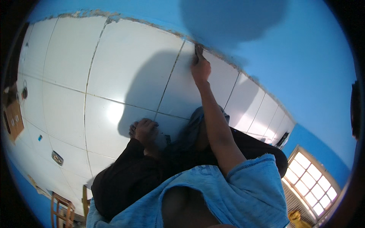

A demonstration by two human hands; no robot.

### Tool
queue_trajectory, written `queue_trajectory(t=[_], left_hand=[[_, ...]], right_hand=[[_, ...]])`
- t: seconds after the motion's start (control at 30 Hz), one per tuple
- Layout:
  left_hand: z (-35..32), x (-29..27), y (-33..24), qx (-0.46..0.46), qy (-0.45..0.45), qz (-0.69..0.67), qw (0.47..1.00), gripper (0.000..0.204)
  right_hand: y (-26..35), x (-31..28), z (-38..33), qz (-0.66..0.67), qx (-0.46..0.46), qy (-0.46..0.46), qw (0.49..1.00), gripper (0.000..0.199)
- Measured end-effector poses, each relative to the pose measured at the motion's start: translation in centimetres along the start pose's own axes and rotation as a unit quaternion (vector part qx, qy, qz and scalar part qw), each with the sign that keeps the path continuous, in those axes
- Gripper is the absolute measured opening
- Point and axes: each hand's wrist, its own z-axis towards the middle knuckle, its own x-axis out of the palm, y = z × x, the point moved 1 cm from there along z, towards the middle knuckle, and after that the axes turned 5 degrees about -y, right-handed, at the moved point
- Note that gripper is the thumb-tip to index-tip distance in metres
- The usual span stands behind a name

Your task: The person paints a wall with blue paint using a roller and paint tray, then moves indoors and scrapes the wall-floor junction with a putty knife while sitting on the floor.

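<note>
My right hand [201,71] reaches far out to the foot of the blue wall. Its fingers are closed around a small, dark, narrow hand tool [198,51], whose kind I cannot make out. The tool's far end meets the rough, crumbly seam [213,51] between the white floor tiles [133,57] and the wall [304,57]. My left hand does not show. A bare foot [146,130] of mine rests on the tiles, and a crumpled greyish cloth [192,121] lies against my legs.
On the floor to the left are an oval metallic object [57,157], a small blue item [40,138] and a brown box-like piece [13,121]. A wooden chair or stool [62,210] stands at lower left. A barred window [312,182] is at lower right.
</note>
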Motion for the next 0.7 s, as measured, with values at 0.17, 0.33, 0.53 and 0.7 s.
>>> queue_trajectory(t=[0.17, 0.33, 0.53, 0.7], left_hand=[[0.3, 0.2, -0.2, 0.028, -0.010, -0.006, 1.000, 0.017], [0.2, 0.0, -0.1, 0.024, 0.012, 0.006, 1.000, 0.019], [0.0, 0.1, 0.0, 0.012, 0.018, 0.039, 0.999, 0.020], [-0.3, 0.0, 0.0, 0.019, 0.020, 0.004, 1.000, 0.019]], right_hand=[[0.8, 0.7, -0.1, 0.018, 0.032, -0.024, 0.999, 0.040], [1.1, 0.8, -0.5, 0.008, 0.029, -0.035, 0.999, 0.041], [1.7, 0.7, -1.1, 0.009, 0.049, -0.007, 0.999, 0.043], [1.8, 1.2, -1.0, 0.013, 0.034, -0.028, 0.999, 0.041]])
